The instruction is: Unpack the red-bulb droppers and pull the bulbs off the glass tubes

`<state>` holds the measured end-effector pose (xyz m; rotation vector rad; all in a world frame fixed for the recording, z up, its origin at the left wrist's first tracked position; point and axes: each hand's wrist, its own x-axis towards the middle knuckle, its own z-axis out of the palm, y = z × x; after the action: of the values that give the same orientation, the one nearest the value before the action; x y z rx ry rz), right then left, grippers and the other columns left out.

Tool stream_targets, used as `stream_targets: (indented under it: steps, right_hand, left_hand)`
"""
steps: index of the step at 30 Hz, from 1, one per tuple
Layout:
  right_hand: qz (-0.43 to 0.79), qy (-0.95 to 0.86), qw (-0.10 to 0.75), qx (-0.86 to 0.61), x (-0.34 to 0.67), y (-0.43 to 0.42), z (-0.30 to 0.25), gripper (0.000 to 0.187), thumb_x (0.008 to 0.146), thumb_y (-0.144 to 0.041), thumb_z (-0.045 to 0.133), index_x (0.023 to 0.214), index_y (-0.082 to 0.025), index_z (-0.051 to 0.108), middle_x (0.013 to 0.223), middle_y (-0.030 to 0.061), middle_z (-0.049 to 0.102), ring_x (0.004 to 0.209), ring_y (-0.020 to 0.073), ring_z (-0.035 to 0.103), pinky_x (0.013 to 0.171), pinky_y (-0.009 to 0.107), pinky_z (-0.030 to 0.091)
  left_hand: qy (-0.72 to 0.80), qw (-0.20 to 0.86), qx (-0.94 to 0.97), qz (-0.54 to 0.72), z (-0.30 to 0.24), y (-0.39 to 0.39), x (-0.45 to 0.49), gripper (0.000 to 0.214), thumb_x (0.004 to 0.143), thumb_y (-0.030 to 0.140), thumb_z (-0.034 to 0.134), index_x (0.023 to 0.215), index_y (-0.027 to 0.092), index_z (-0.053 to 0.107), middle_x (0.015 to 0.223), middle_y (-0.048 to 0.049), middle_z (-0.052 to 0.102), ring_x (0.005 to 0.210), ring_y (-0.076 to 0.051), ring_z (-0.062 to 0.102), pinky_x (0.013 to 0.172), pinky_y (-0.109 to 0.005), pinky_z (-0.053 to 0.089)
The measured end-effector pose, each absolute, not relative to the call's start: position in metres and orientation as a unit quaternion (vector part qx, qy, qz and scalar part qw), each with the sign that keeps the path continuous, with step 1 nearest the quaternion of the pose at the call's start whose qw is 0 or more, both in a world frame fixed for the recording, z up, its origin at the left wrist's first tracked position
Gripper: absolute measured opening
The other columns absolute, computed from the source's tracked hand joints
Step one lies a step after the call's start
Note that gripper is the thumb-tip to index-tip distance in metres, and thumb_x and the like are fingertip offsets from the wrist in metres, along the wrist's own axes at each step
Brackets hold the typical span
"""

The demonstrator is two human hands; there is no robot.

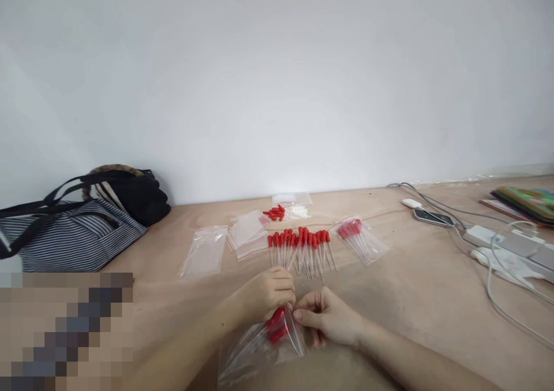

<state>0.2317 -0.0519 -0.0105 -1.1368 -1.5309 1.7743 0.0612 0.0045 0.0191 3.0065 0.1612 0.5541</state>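
Brown tabletop, white wall behind. Pouch sits in both hands at near side, red bulbs showing inside: left hand has its grip closed on the top, right hand pinches the edge. Just beyond: droppers; right of these, filled pouch; left, flat pouches; behind, loose bulbs. Phone far right.

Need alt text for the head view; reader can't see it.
The left hand and right hand hold a clear bag with red bulbs showing. Beyond lie red-topped droppers and more plastic bags; a striped tote sits at left.
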Motion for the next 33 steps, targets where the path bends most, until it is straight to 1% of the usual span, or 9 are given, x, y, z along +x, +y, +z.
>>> stream_targets:
  steps: [6,10,14,17,20,25,27,30,33]
  right_hand:
    - [0.636,-0.565,0.27,-0.45,0.228,-0.054,-0.009,0.026,0.064,-0.039,0.056,0.058,-0.014,0.053,0.039,-0.0065,0.044,0.03,0.0047,0.041,0.031,0.015,0.024]
    - [0.632,-0.564,0.27,-0.458,0.227,-0.053,-0.008,0.015,0.06,-0.028,0.053,0.06,-0.013,0.056,0.043,-0.0056,0.048,0.03,0.0047,0.042,0.03,0.015,0.026]
    - [0.62,-0.577,0.257,-0.465,0.226,-0.053,-0.011,0.011,0.061,-0.023,0.049,0.056,-0.014,0.053,0.041,-0.0063,0.047,0.03,0.0047,0.042,0.031,0.015,0.028]
    - [0.597,-0.587,0.266,-0.478,0.224,-0.054,-0.014,0.015,0.064,-0.025,0.05,0.053,-0.016,0.048,0.038,-0.0076,0.043,0.029,0.0036,0.037,0.03,0.015,0.025]
    - [0.605,-0.581,0.272,-0.472,0.224,-0.054,-0.014,0.017,0.064,-0.027,0.052,0.053,-0.016,0.047,0.04,-0.0072,0.044,0.03,0.0031,0.036,0.03,0.015,0.025]
    - [0.625,-0.566,0.265,-0.468,0.224,-0.056,-0.012,0.02,0.06,-0.032,0.06,0.054,-0.015,0.05,0.041,-0.0065,0.046,0.031,0.004,0.038,0.032,0.017,0.027]
    - [0.631,-0.558,0.269,-0.467,0.225,-0.056,-0.012,0.027,0.057,-0.037,0.064,0.055,-0.015,0.05,0.039,-0.0073,0.043,0.031,0.0039,0.038,0.033,0.017,0.026]
    - [0.641,-0.552,0.282,-0.453,0.226,-0.055,-0.013,0.04,0.05,-0.05,0.068,0.055,-0.015,0.049,0.041,-0.007,0.044,0.032,0.0037,0.038,0.033,0.017,0.027]
    - [0.646,-0.559,0.277,-0.44,0.228,-0.053,-0.011,0.048,0.052,-0.061,0.062,0.056,-0.015,0.048,0.039,-0.0069,0.043,0.03,0.0041,0.037,0.032,0.017,0.027]
  left_hand:
    - [0.08,0.04,0.974,0.209,0.009,0.003,0.059,0.03,0.087,0.016,0.03,0.072,0.018,0.056,0.071,-0.0053,0.06,0.078,-0.016,0.051,0.079,-0.031,0.039]
    - [0.077,0.038,0.971,0.224,0.006,-0.001,0.059,0.035,0.087,0.013,0.026,0.068,0.017,0.055,0.069,-0.0057,0.06,0.077,-0.016,0.051,0.077,-0.031,0.039]
    - [0.09,0.058,0.967,0.231,0.005,-0.003,0.059,0.038,0.089,0.016,0.024,0.069,0.018,0.056,0.07,-0.006,0.06,0.077,-0.016,0.051,0.078,-0.031,0.039]
    - [0.114,0.106,0.966,0.204,0.012,-0.003,0.057,0.035,0.09,0.022,0.027,0.074,0.018,0.058,0.075,-0.0055,0.061,0.081,-0.016,0.052,0.079,-0.03,0.038]
    - [0.142,0.177,0.962,0.152,0.023,0.001,0.055,0.027,0.088,0.032,0.037,0.08,0.019,0.06,0.079,-0.0043,0.062,0.08,-0.015,0.052,0.078,-0.028,0.039]
    - [0.135,0.259,0.951,0.105,0.033,0.008,0.06,0.031,0.081,0.043,0.049,0.066,0.019,0.061,0.063,-0.0016,0.059,0.067,-0.014,0.054,0.065,-0.023,0.041]
    - [0.127,0.26,0.951,0.106,0.033,0.007,0.063,0.032,0.082,0.041,0.048,0.062,0.019,0.06,0.061,-0.0015,0.059,0.064,-0.014,0.053,0.065,-0.023,0.041]
    - [0.118,0.214,0.961,0.132,0.031,0.003,0.065,0.035,0.087,0.032,0.037,0.064,0.018,0.059,0.059,-0.003,0.058,0.064,-0.014,0.051,0.065,-0.025,0.042]
    - [0.106,0.138,0.969,0.174,0.024,0.0,0.061,0.037,0.089,0.024,0.03,0.067,0.018,0.058,0.061,-0.0046,0.06,0.067,-0.015,0.051,0.068,-0.028,0.041]
